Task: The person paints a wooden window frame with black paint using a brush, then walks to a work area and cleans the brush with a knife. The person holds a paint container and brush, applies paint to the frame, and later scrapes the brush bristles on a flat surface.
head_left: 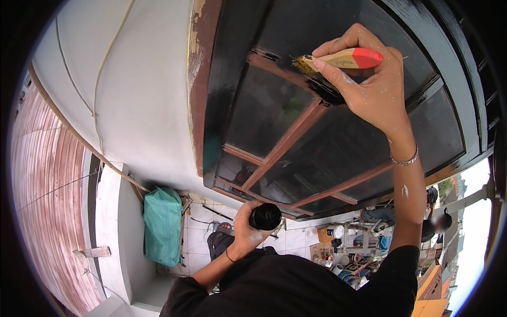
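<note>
My right hand is closed around a paintbrush with a pale wooden handle and a red end. Its bristles lie at a crossbar of a large window frame; I cannot tell whether they touch. Wet black paint covers the bar junction just below the brush. The lower bars are still reddish-brown wood around dark glass, while the upper and outer parts are black. Lower down, my left hand grips a small round paint container, black inside. Pale paint specks mark both hands.
A white wall with hanging cords stands left of the window. A green sack lies on the tiled floor below. Paint cans, a white bucket and other clutter crowd the lower right, where another person is.
</note>
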`<state>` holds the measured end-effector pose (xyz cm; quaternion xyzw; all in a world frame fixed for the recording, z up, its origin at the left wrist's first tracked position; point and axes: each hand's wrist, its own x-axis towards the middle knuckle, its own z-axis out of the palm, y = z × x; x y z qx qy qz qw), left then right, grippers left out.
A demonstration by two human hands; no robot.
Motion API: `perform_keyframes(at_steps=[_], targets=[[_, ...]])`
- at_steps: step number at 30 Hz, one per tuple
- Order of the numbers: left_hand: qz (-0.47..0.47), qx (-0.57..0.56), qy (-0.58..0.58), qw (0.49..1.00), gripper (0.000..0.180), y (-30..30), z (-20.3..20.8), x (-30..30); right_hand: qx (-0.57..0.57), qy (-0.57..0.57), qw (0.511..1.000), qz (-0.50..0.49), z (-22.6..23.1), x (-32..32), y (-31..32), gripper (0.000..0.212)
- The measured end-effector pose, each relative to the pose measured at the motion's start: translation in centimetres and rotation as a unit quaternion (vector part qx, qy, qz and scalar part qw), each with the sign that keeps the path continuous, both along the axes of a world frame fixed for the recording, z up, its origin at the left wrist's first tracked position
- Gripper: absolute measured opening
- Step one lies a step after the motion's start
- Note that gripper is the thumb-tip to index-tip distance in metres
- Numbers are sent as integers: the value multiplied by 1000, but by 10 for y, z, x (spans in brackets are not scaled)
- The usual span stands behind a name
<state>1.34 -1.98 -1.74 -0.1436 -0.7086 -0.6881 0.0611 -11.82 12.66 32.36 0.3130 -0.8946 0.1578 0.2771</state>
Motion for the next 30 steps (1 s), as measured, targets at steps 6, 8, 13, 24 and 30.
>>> perform_keyframes(at_steps=[6, 8, 13, 24, 30], targets=[[5, 11, -18, 1000, 53, 0, -4, 0, -35, -4, 999, 11, 12, 9, -1, 14], [0, 10, -10, 1000, 53, 2, -3, 0, -113, 23, 989, 93, 3, -6, -8, 15], [2, -2, 10, 1000, 53, -2, 2, 0, 21, -9, 1000, -5, 4, 4, 4, 15], [-11, -2, 1, 1000, 51, 0, 2, -4, -8, -13, 1000, 12, 2, 3, 6, 15], [-17, -2, -27, 999, 52, -6, 9, -4, -156, 13, 987, 20, -16, 59, 30, 20]])
